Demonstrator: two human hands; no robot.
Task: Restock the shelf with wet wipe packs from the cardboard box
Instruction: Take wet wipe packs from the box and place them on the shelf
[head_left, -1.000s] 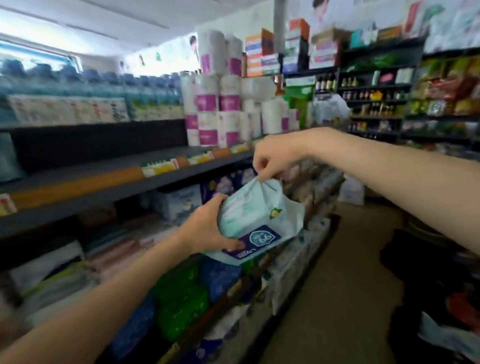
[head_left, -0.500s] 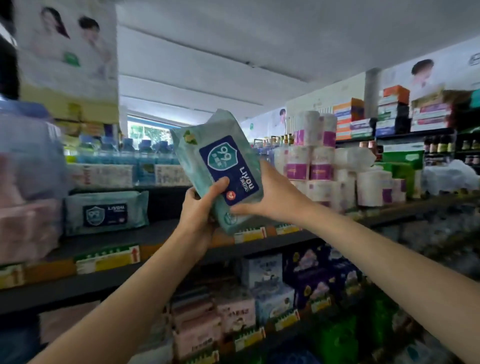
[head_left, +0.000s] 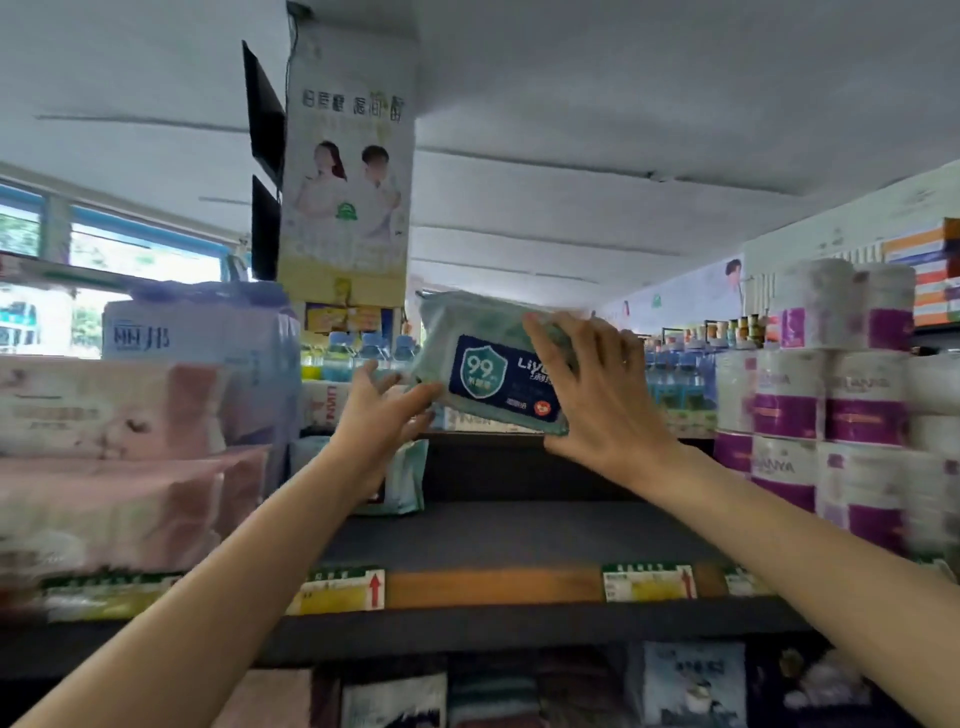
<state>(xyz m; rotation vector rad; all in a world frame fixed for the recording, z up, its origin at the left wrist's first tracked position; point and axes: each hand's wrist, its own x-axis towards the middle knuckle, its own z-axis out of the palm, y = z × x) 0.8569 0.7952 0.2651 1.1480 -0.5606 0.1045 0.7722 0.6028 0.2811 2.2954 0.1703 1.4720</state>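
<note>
Your right hand (head_left: 605, 400) is spread flat over the right end of the wet wipe pack (head_left: 483, 364), fingers (head_left: 545, 338) reaching across its front and partly covering the blue label. Your left hand (head_left: 382, 410) has the pack's lower left corner pinched between thumb and fingers, so both hands are gripping the same pack. You've got it up in the air near the middle of the frame, tilted a bit with the left end higher, above the dark shelf (head_left: 498, 535) and not touching it.

Right behind your left wrist there's a second wet wipe pack (head_left: 402, 478) already standing on the shelf. The stretch of board to the right of it, under the held pack, is bare. Price tags (head_left: 343, 590) run along the shelf's front edge with an orange strip between them.

On the left of the frame you've got stacked pink tissue packs (head_left: 114, 467), pretty blurry, with a pale blue bundle (head_left: 208, 343) behind them. Far right is a stack of toilet paper rolls (head_left: 841, 395) with purple bands. Further back there's a row of blue-capped bottles (head_left: 363, 348), and a poster (head_left: 348, 171) hangs from the ceiling in the upper middle.
</note>
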